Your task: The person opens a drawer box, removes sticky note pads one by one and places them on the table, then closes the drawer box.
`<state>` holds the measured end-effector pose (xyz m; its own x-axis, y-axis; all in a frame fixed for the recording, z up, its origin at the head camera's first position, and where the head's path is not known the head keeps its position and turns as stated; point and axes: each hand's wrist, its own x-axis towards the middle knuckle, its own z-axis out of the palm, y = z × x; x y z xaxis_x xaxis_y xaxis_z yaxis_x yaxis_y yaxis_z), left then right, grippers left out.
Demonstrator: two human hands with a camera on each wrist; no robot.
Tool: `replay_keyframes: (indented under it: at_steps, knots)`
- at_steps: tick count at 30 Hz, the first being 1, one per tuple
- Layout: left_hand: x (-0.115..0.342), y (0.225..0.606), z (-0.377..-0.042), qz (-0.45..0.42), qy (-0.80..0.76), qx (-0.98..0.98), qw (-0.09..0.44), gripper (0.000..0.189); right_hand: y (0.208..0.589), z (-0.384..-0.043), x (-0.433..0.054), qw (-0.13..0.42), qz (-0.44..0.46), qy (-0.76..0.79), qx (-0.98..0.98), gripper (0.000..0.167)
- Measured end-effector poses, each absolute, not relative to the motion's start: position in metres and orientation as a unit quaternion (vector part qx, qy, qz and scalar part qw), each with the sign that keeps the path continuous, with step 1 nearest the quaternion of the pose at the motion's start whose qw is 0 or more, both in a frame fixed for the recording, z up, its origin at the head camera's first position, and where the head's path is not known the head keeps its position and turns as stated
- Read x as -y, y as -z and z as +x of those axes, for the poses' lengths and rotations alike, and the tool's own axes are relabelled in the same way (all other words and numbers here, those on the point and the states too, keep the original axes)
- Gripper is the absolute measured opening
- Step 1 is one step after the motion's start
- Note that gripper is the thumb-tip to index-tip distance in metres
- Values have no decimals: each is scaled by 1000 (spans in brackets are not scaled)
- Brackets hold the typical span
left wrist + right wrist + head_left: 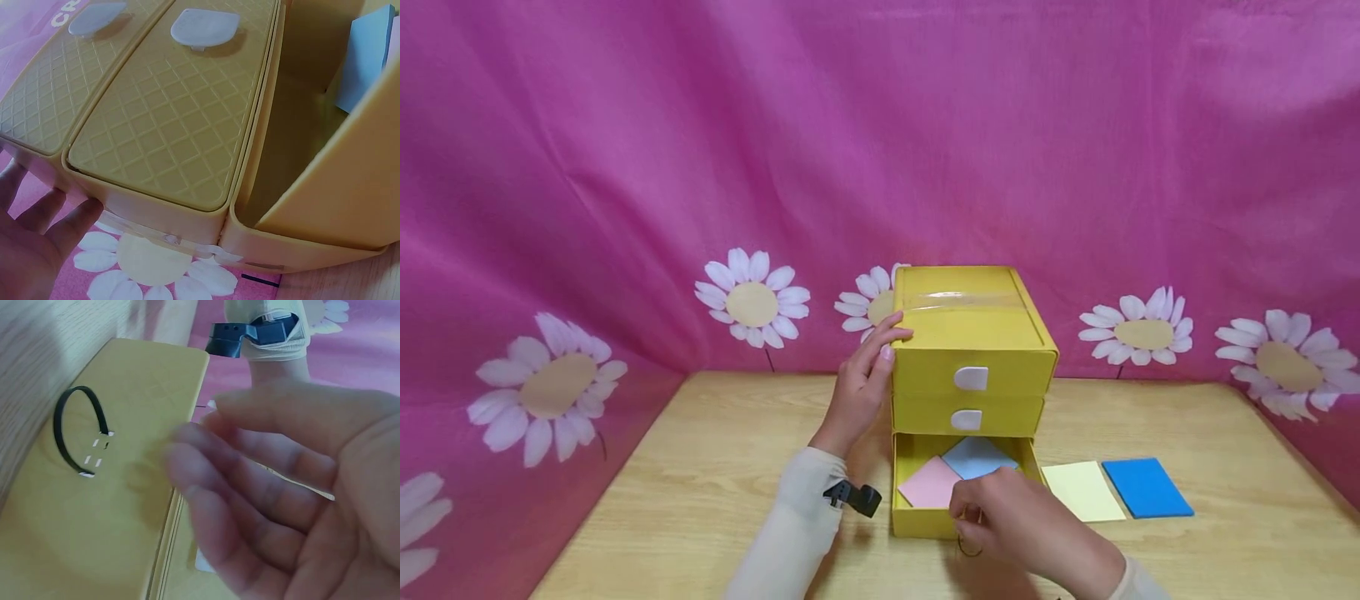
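A yellow drawer unit (973, 329) is standing on a wooden bench (700, 475) against pink floral cloth (880, 133), bottom drawer (921, 523) protruding. The left hand (859, 392), fingers extended, is touching the unit's side; the right hand (1018, 521), loosely curled, is hovering near a black loop (58, 428).

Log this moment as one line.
left hand: touching cabinet | right hand: empty, near bottom drawer | bottom drawer: open, pink paper and light-blue paper inside | table: yellow paper, bright-blue paper
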<state>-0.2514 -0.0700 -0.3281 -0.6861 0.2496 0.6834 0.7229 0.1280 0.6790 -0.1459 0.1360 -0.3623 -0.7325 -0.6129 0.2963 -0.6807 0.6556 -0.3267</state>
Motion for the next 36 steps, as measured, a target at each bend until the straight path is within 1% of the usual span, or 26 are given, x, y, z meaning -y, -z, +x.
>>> replay_keyframes:
  at_steps: [2, 4, 8, 12, 16, 22, 26, 36]
  knots:
    - [70, 328, -252, -340, 568, 720, 210, 31, 359, -147, -133, 95, 354, -217, 905, 21]
    - [70, 328, -252, -342, 568, 717, 213, 30, 356, -149, -131, 97, 343, -219, 908, 17]
    - [71, 327, -253, -345, 568, 715, 219, 30, 351, -154, -126, 86, 319, -209, 920, 11]
    - [71, 326, -256, -352, 566, 711, 224, 29, 352, -161, -122, 85, 288, -192, 934, 10]
    - [72, 327, -257, -353, 566, 712, 221, 30, 358, -168, -118, 78, 246, -186, 948, 16]
    - [73, 329, -257, -351, 568, 713, 215, 31, 368, -181, -112, 16, 191, -198, 961, 28]
    - [72, 328, -256, -352, 566, 712, 220, 30, 373, -192, -109, -12, 169, -204, 964, 34]
    - [72, 329, -256, -352, 566, 713, 217, 30, 382, -205, -104, -47, 151, -195, 968, 34]
